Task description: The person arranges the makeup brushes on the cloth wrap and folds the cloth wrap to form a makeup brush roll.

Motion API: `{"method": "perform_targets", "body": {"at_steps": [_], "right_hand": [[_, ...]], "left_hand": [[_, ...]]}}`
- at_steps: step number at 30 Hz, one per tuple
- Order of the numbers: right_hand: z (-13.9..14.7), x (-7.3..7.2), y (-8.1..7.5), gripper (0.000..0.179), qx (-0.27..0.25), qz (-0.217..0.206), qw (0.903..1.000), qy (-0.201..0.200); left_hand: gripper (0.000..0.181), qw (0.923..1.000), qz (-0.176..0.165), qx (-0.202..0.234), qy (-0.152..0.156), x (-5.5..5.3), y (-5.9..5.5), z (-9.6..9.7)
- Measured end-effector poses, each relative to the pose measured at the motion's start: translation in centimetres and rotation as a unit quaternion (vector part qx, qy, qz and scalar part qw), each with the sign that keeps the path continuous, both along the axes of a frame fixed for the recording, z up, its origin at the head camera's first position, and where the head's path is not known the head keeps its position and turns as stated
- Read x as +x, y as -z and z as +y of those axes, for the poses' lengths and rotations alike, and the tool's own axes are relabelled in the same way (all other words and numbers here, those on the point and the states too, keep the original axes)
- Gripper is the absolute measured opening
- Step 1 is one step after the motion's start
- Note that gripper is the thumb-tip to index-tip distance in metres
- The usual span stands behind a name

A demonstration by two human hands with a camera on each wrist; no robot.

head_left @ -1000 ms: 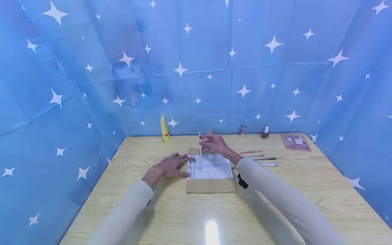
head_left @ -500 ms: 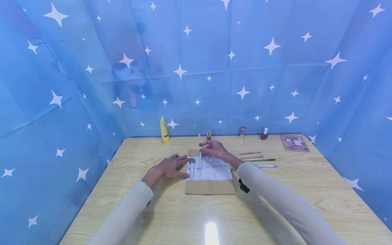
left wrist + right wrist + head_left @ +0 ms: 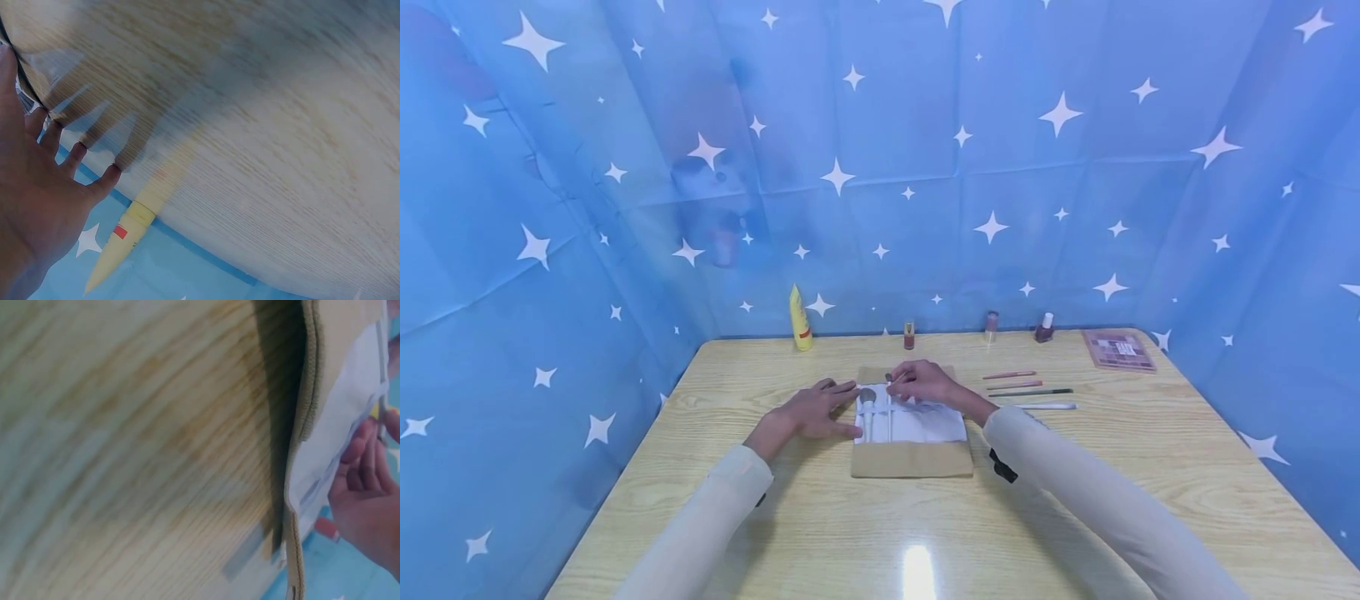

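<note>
A tan fabric brush roll [image 3: 912,460] with a white lining [image 3: 925,427] lies unfolded on the table. My right hand [image 3: 922,382] pinches a slim white-handled makeup brush [image 3: 890,421] near its dark tip, and the handle runs down under the lining's strap. To its left, a makeup brush with a fuller grey head [image 3: 867,396] lies in the roll. My left hand [image 3: 812,411], fingers spread, rests at the roll's left edge. In the left wrist view the left hand [image 3: 50,194] shows straight fingers. The right wrist view catches the right hand [image 3: 369,512] beyond the roll's edge.
Right of the roll lie several thin brushes, among them a dark green one [image 3: 1033,392] and a white one [image 3: 1048,407]. Along the back stand a yellow tube [image 3: 801,321], a red bottle [image 3: 909,336], a pinkish tube [image 3: 991,327] and dark nail polish [image 3: 1044,330]. A palette [image 3: 1120,350] lies back right.
My right hand has moved down toward the roll, sliding the slim makeup brush deeper under the strap. The red bottle behind it has come into full view. My left hand stays in place.
</note>
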State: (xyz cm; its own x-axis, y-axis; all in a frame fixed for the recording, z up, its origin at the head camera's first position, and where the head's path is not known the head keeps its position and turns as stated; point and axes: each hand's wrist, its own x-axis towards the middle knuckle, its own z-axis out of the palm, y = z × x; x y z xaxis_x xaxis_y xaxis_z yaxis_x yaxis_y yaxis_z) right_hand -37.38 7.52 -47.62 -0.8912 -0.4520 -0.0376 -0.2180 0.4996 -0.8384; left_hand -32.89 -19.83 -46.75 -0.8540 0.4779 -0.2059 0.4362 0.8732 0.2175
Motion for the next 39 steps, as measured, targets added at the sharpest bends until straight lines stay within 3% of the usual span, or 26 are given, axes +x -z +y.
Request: {"method": "perform_targets", "body": {"at_steps": [9,31,39], "right_hand": [[0.4,0.7,-0.2,0.026,0.023,-0.022,0.9994,-0.013],[1.4,1.1,-0.7,0.025,0.043,-0.023,0.997,-0.06],[2.9,1.2,-1.5,0.022,0.065,0.047,0.9914,-0.104]], "left_hand": [[0.088,1.0,-0.005,0.006,0.002,0.2,-0.4,0.3],[0.092,1.0,-0.008,0.003,0.001,0.2,0.0,0.6],[0.092,1.0,-0.003,0.003,0.004,0.1,0.1,0.2]]}}
